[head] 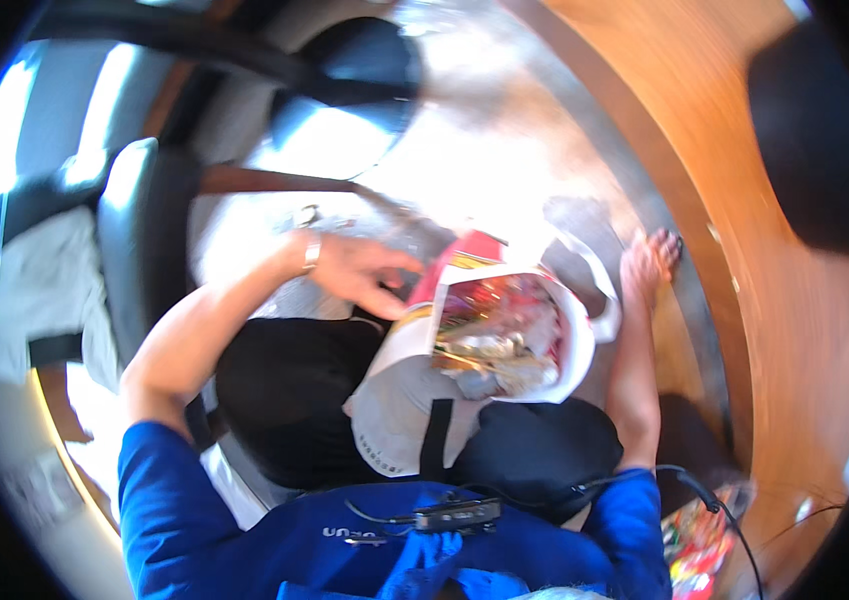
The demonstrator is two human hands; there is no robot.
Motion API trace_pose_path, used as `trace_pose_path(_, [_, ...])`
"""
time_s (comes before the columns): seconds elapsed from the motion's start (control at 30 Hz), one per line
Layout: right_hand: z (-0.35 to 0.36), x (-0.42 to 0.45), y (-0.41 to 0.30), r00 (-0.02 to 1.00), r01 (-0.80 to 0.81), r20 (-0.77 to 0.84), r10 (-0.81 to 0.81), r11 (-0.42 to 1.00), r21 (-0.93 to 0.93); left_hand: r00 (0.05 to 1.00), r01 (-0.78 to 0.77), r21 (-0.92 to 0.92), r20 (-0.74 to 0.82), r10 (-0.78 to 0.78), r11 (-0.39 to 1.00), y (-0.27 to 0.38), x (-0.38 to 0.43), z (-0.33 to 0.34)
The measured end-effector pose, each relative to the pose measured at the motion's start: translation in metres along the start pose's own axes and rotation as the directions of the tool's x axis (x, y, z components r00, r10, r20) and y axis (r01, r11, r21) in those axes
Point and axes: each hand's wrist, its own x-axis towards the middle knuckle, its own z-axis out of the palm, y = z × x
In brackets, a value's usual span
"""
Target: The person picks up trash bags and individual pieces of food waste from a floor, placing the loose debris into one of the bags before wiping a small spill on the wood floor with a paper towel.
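Observation:
A white and red bag [402, 397] with white straps stands between my knees, its mouth open towards me. Inside lie several wrapped items [499, 330] in shiny red, gold and clear packaging, too blurred to name. My left hand [364, 271], with a band at the wrist, reaches in at the bag's left side, fingers apart and near its red edge; whether they touch it is unclear. At the right, beyond the white strap [604, 300], my right hand [649, 259] rests by the edge of a wooden surface, with no object visible in it.
A curved wooden surface [702, 187] runs along the right, with a dark object [814, 142] on it. A black chair [146, 247] stands at the left beside a light grey cloth [53, 292]. Colourful packages [698, 540] lie at the lower right. A round black seat [353, 67] is ahead.

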Motion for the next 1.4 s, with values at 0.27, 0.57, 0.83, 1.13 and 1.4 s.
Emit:
trace_pose_path(0.27, [-0.012, -0.078, -0.028, 0.658, 0.697, -0.132, -0.741, 0.535, 0.477, 0.948, -0.033, -0.376, -0.306, -0.091, 0.926, -0.074, -0.009, 0.026])
trace_pose_path(0.57, [-0.122, -0.001, -0.016, 0.7, 0.228, 0.299, -0.648, 0.6, 0.767, 0.724, -0.012, -0.319, -0.656, -0.211, 0.948, -0.121, -0.032, 0.041])
trace_pose_path(0.83, [-0.317, 0.066, -0.071, 0.612, 0.208, -0.105, -0.784, 0.032, 0.978, 0.589, -0.011, -0.404, -0.742, -0.321, 0.915, -0.045, -0.069, -0.018])
trace_pose_path(1.13, [-0.272, 0.127, -0.1, 0.739, 0.658, -0.405, -0.539, 0.447, 0.605, 0.36, 0.266, -0.152, -0.9, -0.245, 0.952, -0.098, 0.052, -0.185])
trace_pose_path(1.4, [-0.264, 0.132, -0.1, 0.725, 0.689, -0.277, -0.631, 0.677, 0.26, 0.046, 0.371, -0.144, -0.984, -0.173, 0.917, -0.2, 0.132, -0.35])
